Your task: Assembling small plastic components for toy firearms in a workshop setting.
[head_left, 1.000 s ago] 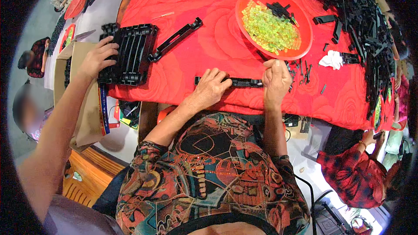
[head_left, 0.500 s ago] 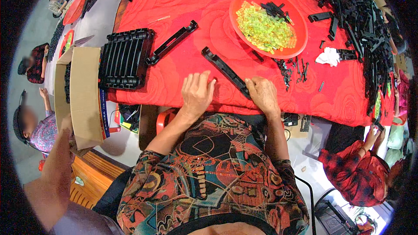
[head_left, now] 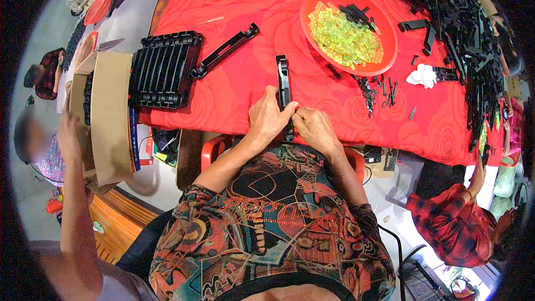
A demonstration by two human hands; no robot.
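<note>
- The head view comes from the left of two fisheye cameras, looking steeply down past the patterned shirt (head_left: 267, 217).
- Upright, it faces the red tablecloth (head_left: 234, 92), with left hand (head_left: 268, 116) and right hand (head_left: 317, 128) near, mid-picture.
- The wide lens bends edges toward the rim.

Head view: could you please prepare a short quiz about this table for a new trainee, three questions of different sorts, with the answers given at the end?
1. Multiple choice. What does the wearer's left hand hold?
A) a cardboard box
B) a long black part
C) a plastic bag

2. True or false? The crumpled white tissue lies outside the red bowl, to its right in the picture.

3. Fill in the colour. Most of the small pieces heaped in the bowl are ______.

Key: 1. B; 2. True; 3. yellow-green.
</note>
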